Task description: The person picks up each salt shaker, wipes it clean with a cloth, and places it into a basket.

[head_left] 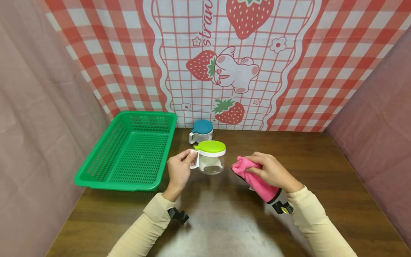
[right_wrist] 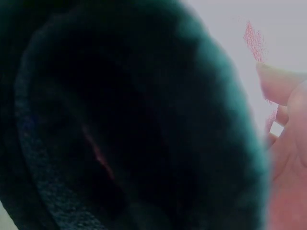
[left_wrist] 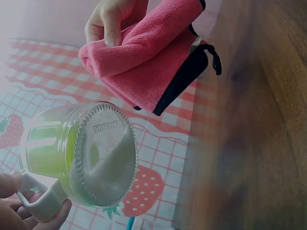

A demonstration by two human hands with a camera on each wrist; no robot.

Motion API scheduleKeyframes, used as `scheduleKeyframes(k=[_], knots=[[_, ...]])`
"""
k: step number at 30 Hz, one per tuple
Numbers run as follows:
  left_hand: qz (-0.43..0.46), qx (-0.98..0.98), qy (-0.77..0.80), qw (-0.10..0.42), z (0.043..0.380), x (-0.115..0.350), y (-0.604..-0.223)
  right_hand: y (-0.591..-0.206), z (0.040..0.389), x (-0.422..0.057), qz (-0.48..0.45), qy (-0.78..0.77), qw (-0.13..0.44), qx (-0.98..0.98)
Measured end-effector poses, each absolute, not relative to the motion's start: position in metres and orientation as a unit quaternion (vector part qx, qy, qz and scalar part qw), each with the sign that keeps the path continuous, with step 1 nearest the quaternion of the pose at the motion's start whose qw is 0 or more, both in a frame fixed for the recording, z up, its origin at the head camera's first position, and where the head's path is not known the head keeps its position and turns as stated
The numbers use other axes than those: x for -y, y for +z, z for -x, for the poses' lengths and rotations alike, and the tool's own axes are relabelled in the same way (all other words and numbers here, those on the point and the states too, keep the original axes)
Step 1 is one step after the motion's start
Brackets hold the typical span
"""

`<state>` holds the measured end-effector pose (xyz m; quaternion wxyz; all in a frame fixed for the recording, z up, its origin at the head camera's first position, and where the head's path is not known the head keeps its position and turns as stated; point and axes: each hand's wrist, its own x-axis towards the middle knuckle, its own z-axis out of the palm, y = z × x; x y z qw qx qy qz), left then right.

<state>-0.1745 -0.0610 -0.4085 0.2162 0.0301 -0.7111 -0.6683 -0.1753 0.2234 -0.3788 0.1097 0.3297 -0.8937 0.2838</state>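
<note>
My left hand [head_left: 179, 173] pinches the white handle [head_left: 194, 159] of a clear seasoning jar [head_left: 212, 165] with a lime-green lid [head_left: 210, 146], held up off the table. In the left wrist view the jar's ridged clear bottom [left_wrist: 108, 153] faces the camera, with something whitish visible through it. To the right, my right hand [head_left: 273, 170] grips a bunched pink cloth [head_left: 258, 180] with dark edging, a short gap from the jar. The cloth's dark edge [right_wrist: 144, 120] blurs across most of the right wrist view, with part of the right hand [right_wrist: 292, 143] at the side.
A green plastic basket [head_left: 160, 157] stands on the left of the brown wooden table [head_left: 321, 185]. Behind the held jar, a second jar with a blue lid [head_left: 203, 127] stands near the back. A red-checked strawberry curtain [head_left: 237, 75] hangs behind the table.
</note>
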Motion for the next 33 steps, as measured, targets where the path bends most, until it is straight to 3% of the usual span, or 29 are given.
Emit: scheduleKeyframes(k=[33], knots=[[-0.002, 0.718, -0.665, 0.205, 0.199, 0.1, -0.332, -0.378, 0.169, -0.249, -0.324, 0.268, 0.134, 0.897]])
